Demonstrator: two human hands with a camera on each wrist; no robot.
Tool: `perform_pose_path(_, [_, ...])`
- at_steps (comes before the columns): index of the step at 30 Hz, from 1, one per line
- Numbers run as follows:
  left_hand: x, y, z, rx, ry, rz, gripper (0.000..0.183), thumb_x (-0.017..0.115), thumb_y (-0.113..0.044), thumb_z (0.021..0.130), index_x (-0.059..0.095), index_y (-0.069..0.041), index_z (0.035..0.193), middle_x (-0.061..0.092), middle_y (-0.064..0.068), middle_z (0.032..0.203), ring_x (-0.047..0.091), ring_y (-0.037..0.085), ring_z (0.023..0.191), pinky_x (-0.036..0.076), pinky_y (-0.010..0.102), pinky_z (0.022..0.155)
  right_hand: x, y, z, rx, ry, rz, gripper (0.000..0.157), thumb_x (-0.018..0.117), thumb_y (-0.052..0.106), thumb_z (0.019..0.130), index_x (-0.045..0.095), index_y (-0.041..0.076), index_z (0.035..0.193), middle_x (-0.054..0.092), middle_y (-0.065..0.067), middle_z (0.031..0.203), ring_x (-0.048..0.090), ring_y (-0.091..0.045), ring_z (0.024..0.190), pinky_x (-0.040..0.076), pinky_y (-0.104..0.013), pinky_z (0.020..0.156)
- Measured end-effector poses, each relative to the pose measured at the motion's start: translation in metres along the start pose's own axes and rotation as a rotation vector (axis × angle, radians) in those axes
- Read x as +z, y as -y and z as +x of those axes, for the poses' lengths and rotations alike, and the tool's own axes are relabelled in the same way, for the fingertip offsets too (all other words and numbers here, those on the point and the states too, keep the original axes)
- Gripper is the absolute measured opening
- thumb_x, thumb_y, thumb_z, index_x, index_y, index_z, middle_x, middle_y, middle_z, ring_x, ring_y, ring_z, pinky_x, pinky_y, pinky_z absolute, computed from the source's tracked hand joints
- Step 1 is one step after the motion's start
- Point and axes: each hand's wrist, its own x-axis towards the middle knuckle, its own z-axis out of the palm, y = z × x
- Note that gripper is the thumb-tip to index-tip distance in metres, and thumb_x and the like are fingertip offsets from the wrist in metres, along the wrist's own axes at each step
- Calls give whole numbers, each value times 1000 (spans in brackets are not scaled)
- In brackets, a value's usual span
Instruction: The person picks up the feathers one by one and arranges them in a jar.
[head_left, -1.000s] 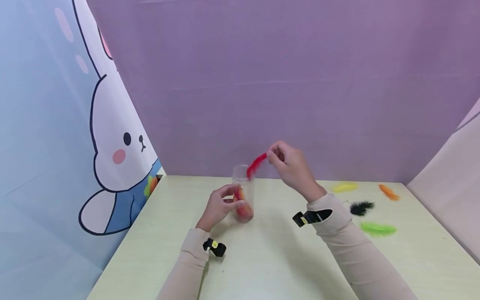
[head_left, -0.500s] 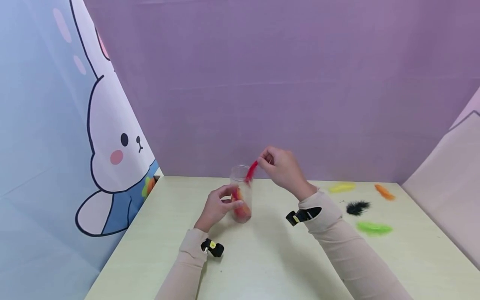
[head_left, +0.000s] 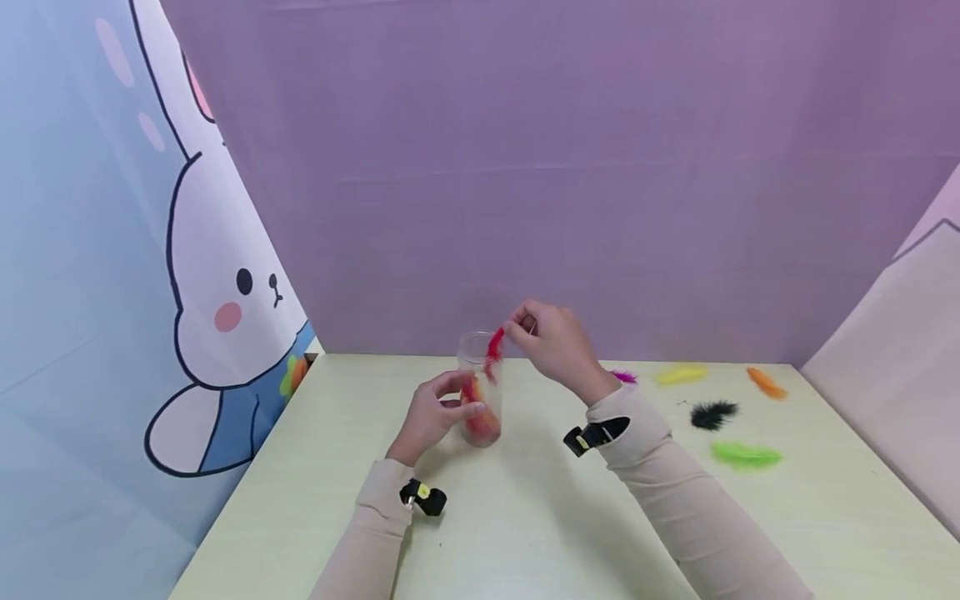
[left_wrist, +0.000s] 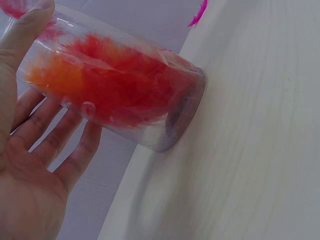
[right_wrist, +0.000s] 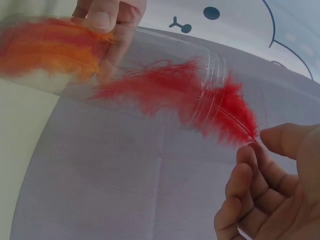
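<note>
A tall clear plastic jar [head_left: 471, 357] stands upright on the table, its mouth uncovered. My left hand [head_left: 431, 412] grips its side, thumb on one face and fingers on the other. Red and orange feathers [left_wrist: 120, 82] lie in its lower part. At the mouth, my right hand [head_left: 553, 343] pinches a red feather [right_wrist: 155, 90] by the quill end. Most of that feather hangs inside the jar through the rim, while its quill end stays outside. The right fingers [right_wrist: 240, 172] are just beyond the rim.
On the right of the table lie a yellow feather [head_left: 682, 374], an orange feather [head_left: 767, 383], a black feather [head_left: 713, 414] and a green feather [head_left: 746, 455]. A magenta feather [head_left: 625, 377] shows partly behind the right wrist. A purple cloth [head_left: 570, 183] hangs behind the table.
My right hand has moved left and down, bringing the red feather from beside the rim into the jar's mouth. The magenta feather has come into sight. My left hand keeps its grip on the jar.
</note>
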Motion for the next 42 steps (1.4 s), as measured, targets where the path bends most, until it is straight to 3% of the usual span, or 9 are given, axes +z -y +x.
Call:
perform_pose_path(11, [2,2,4,8,-13,-13,60,91,-27,78,68,-13,132,70,9,131,64,27,121,58,43,101,0,-9,1,-38,-3,21,15,65,24,101,71,10,99,68,-2,81,57,-17,71,49,-30,66])
perform_pose_path(17, [3,4,7,-2,-5,-11,58,91,-34,77,69,-20,129,71,5,127,64,24,120,58,43,101,3,-15,-2,-46,1,40,13,64,21,102,70,10,99,65,-3,79,55,-18,69,49,-30,64])
perform_pose_path(24, [4,1,6,9,-5,5,58,91,-32,78,69,-21,131,71,4,127,64,23,118,59,39,99,1,-32,-17,5,8,69,12,63,20,102,69,10,99,65,-4,82,56,-20,74,50,-31,67])
perform_pose_path(35, [4,-2,4,7,-13,13,57,90,-29,79,69,-22,131,70,3,128,64,21,119,59,36,99,1,-88,-61,125,1,100,10,65,18,101,70,11,99,63,-2,81,54,-17,73,47,-26,65])
perform_pose_path(42, [3,1,5,22,-6,15,57,90,-26,79,68,-22,132,70,4,127,64,22,119,59,39,99,-4,-126,-89,181,-4,61,9,64,16,101,69,9,98,64,-1,80,54,-14,72,46,-24,64])
